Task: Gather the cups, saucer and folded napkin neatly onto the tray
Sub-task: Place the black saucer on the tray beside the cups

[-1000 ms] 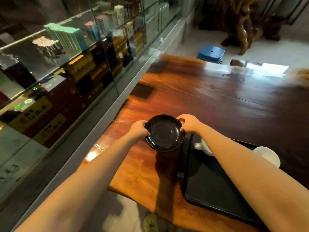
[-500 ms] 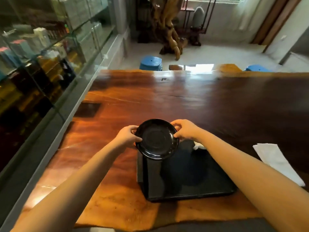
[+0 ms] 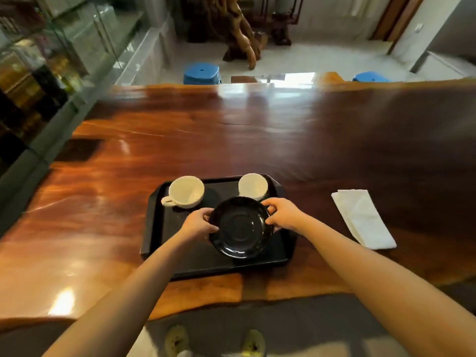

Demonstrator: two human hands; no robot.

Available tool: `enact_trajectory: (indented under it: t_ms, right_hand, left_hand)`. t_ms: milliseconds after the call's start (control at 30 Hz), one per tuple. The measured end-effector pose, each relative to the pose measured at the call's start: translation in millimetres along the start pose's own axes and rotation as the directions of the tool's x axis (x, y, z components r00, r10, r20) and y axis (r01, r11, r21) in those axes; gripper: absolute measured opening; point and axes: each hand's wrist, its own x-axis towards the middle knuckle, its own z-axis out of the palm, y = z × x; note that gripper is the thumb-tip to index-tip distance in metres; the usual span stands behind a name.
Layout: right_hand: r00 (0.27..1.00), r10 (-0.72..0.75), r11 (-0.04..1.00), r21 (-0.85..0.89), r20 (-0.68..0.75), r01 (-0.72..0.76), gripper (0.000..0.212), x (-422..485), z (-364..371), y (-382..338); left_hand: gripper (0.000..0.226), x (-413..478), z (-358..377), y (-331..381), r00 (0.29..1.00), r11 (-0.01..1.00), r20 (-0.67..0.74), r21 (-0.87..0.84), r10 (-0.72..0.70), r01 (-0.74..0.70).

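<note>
I hold a glossy black saucer (image 3: 241, 226) by its rim with both hands, over the front middle of the black tray (image 3: 157, 222). My left hand (image 3: 199, 224) grips the saucer's left edge and my right hand (image 3: 282, 215) grips its right edge. Whether the saucer touches the tray I cannot tell. Two white cups stand at the tray's back: one with a handle at the left (image 3: 186, 191), one at the right (image 3: 253, 186). A folded white napkin (image 3: 363, 217) lies on the table to the right of the tray.
The tray sits near the front edge of a long polished wooden table (image 3: 257, 140). A glass display cabinet (image 3: 46, 73) runs along the left. Blue stools (image 3: 201, 72) stand beyond the table's far edge. My feet show below the table's front edge.
My hands carried the saucer from the table left of the tray to above the tray's front middle. The view swung right, which brought both cups and the napkin into sight.
</note>
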Motion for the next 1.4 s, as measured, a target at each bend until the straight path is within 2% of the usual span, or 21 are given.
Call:
enact_trajectory:
  t_ms: [167, 267, 533, 733, 967, 1100, 1400]
  right_hand:
    - [0.996, 0.067, 0.997, 0.026, 0.059, -0.068, 0.05, -3, 0, 46]
    - [0.996, 0.082, 0.996, 0.027, 0.045, -0.084, 0.05, 2, 2, 64]
    - [0.989, 0.138, 0.988, 0.066, 0.049, -0.141, 0.05, 24, -6, 82]
    - [0.995, 0.105, 0.994, -0.038, -0.005, -0.105, 0.053, 45, -7, 76]
    - [0.997, 0.07, 0.974, -0.212, -0.031, -0.075, 0.053, 61, -1, 70]
    - [0.997, 0.073, 0.967, -0.241, -0.027, -0.077, 0.05, 71, 0, 68]
    - [0.995, 0.099, 0.955, -0.283, 0.012, -0.091, 0.063, 87, 6, 60]
  left_hand:
    - [0.049, 2, 43, -18, 0.997, 0.995, -0.015, 0.07, -0.071, 0.072]
    - [0.049, 7, 56, -24, 0.996, 0.989, -0.031, 0.124, -0.082, 0.085]
    - [0.052, 26, 74, -17, 0.993, 0.976, -0.042, 0.188, -0.107, 0.113]
    - [0.053, 40, 79, -14, 0.986, 0.97, -0.115, 0.202, -0.116, 0.138]
    - [0.052, 58, 81, -14, 0.987, 0.95, -0.121, 0.282, -0.103, 0.134]
    - [0.053, 66, 77, -15, 0.99, 0.94, -0.097, 0.313, -0.107, 0.132]
    - [0.048, 77, 65, -15, 0.992, 0.9, -0.038, 0.418, -0.121, 0.126]
